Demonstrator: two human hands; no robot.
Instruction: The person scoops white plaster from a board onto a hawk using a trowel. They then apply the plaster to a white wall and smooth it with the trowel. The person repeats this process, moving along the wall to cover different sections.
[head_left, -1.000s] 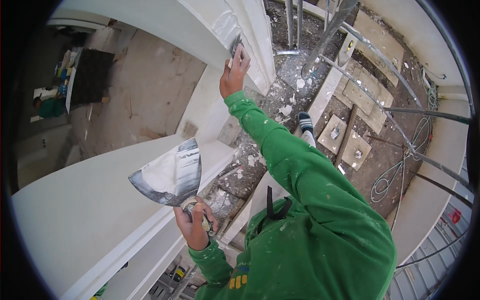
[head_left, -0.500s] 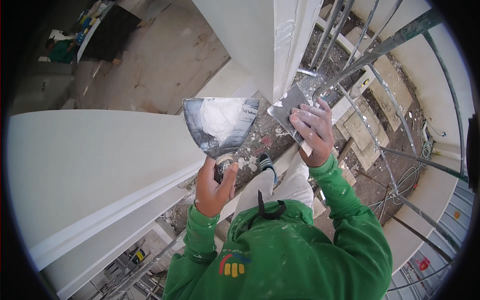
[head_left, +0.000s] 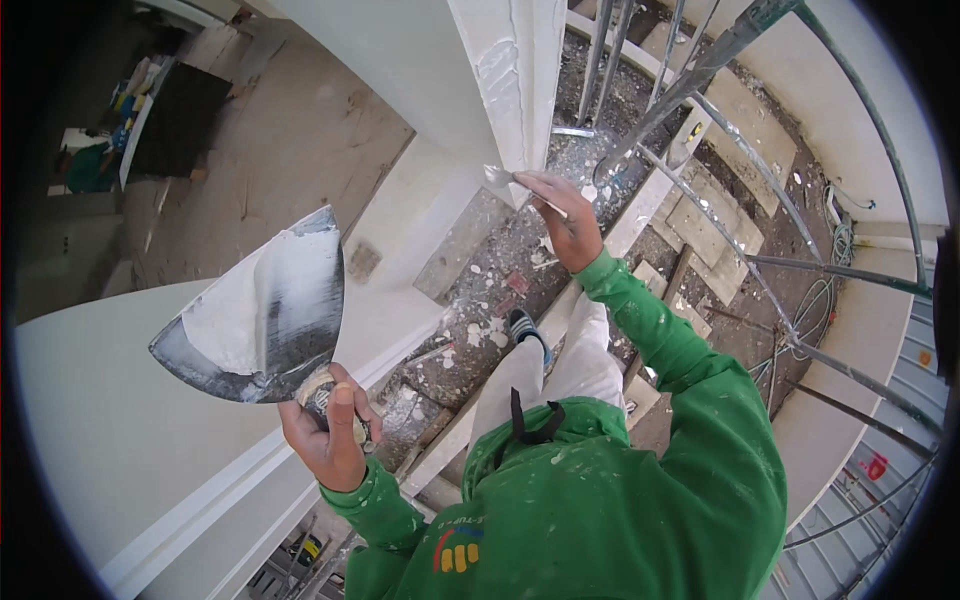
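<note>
My left hand point(head_left: 325, 440) is closed round the handle of a wide scraper point(head_left: 300, 320), whose flared metal blade carries a thick smear of white paste point(head_left: 220, 310). My right hand point(head_left: 565, 225) grips a smaller flat blade point(head_left: 500, 178), seen at a slant with pale paste on it, by the lower end of a white wall edge point(head_left: 500, 70) that has uneven paste along it. I cannot tell whether that blade touches the wall. Below, my sandalled foot point(head_left: 525, 335) stands amid splattered debris.
Metal scaffold bars point(head_left: 745, 30) rise on the right over boards point(head_left: 705, 225) and coiled cable point(head_left: 840, 240). A white ledge point(head_left: 110, 390) curves along the left. Beyond an opening at the upper left, a person in green point(head_left: 90, 165) is beside a dark panel point(head_left: 175, 125).
The right blade came down from high on the wall edge towards the scraper, then moved a little up and left to the wall's lower end. The scraper has swung left and tilted.
</note>
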